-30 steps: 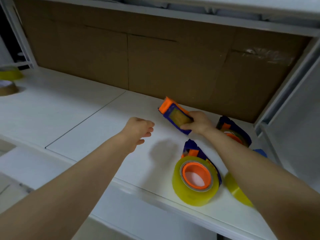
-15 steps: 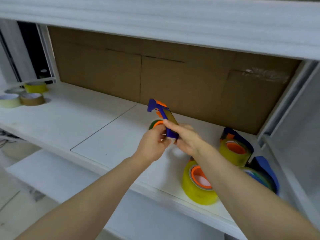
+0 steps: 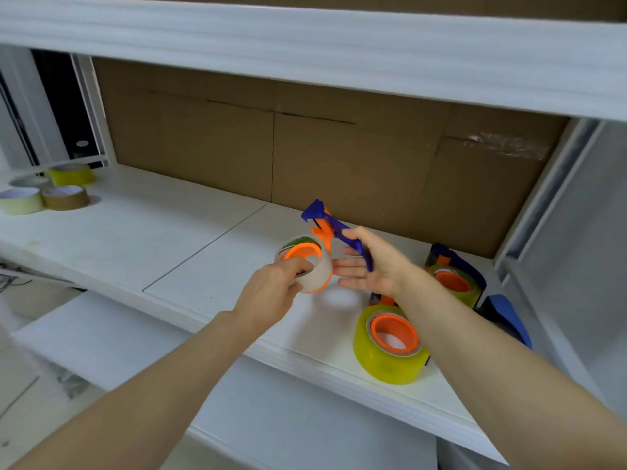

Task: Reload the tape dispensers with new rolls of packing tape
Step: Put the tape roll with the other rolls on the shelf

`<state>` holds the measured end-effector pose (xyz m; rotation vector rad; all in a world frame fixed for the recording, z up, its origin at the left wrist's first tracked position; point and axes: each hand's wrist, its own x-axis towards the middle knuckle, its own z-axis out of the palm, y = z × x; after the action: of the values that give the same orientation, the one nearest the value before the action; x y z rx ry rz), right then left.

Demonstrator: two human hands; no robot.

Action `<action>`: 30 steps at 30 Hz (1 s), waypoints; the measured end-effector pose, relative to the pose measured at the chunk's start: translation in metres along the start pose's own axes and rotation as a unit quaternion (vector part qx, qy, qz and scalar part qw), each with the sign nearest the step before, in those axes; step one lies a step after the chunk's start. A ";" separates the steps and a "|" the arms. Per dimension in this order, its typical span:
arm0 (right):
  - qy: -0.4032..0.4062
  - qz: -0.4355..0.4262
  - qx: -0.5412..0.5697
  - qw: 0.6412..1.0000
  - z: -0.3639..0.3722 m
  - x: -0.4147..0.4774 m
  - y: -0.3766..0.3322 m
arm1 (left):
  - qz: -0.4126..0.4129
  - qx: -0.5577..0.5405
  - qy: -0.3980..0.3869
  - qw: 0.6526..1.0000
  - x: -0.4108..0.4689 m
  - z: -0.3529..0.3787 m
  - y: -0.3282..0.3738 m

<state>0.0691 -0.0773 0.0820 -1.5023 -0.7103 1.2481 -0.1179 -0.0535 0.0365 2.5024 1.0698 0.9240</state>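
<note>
White shelf board point(image 3: 135, 239) with a seam, brown cardboard back panel point(image 3: 373, 164), white upper shelf point(image 3: 305, 45) overhead, white upright point(image 3: 546, 184) right, dark gap point(image 3: 54, 106) far left, possibly window.

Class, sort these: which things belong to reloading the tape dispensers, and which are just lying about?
Job: spool in left hand; frame in right hand; loaded dispensers; spare rolls.
Lying about: cardboard; tape scrap.

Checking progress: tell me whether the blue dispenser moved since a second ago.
Yes: the blue dispenser rose off the white shelf, now held above it by the right hand.
</note>
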 end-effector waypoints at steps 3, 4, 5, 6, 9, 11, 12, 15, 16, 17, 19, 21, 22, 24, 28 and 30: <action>0.004 0.015 0.001 1.000 -0.004 -0.004 0.002 | 0.009 0.005 -0.008 1.000 0.000 0.002 0.002; 0.005 0.017 -0.002 1.000 -0.004 -0.004 0.003 | 0.002 -0.007 -0.014 1.000 0.001 0.002 0.004; 0.005 0.018 -0.003 1.000 -0.003 -0.006 0.004 | -0.007 -0.027 -0.015 1.000 0.002 0.002 0.005; 0.006 0.017 -0.001 1.000 -0.002 -0.006 0.004 | -0.018 -0.049 -0.014 0.999 0.004 0.002 0.007; 0.017 0.011 0.010 1.000 -0.003 -0.007 0.004 | -0.036 -0.092 0.002 0.995 0.008 0.000 0.010; 0.020 0.007 0.022 1.000 -0.005 -0.006 0.002 | -0.044 -0.121 0.014 0.992 0.008 -0.002 0.013; 0.022 0.006 0.030 0.999 -0.005 -0.006 0.001 | -0.047 -0.132 0.018 0.990 0.008 -0.003 0.014; 0.027 0.007 0.041 0.999 -0.003 -0.004 0.002 | -0.010 -0.089 0.013 0.996 0.006 -0.005 0.019; 0.028 0.006 0.043 0.999 -0.001 -0.002 0.003 | 0.009 -0.049 0.005 0.999 0.006 -0.005 0.020; 0.029 0.004 0.050 0.998 0.001 -0.001 0.004 | 0.021 -0.018 0.007 1.000 0.007 -0.005 0.021; 0.043 -0.012 0.071 0.997 0.002 0.002 0.003 | -0.002 -0.029 0.038 0.999 0.008 -0.008 0.022; 0.069 -0.054 0.035 0.996 0.001 0.006 0.002 | -0.091 -0.124 0.098 0.983 0.012 -0.014 0.021; 0.080 -0.081 -0.010 0.993 0.002 0.006 0.002 | -0.156 -0.193 0.126 0.960 0.014 -0.019 0.020; 0.079 -0.134 -0.111 0.982 0.006 0.008 0.004 | -0.290 -0.359 0.165 0.872 0.017 -0.031 0.016; 0.068 -0.189 -0.379 0.903 0.021 0.020 0.018 | -0.383 -0.487 0.139 0.773 0.013 -0.047 0.004; 0.064 -0.196 -0.485 0.850 0.030 0.028 0.029 | -0.383 -0.466 0.133 0.787 0.009 -0.048 0.002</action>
<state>0.0443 -0.0518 0.0468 -2.0454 -1.6103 0.4303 -0.1433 -0.0485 0.0779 1.0123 1.1461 1.1356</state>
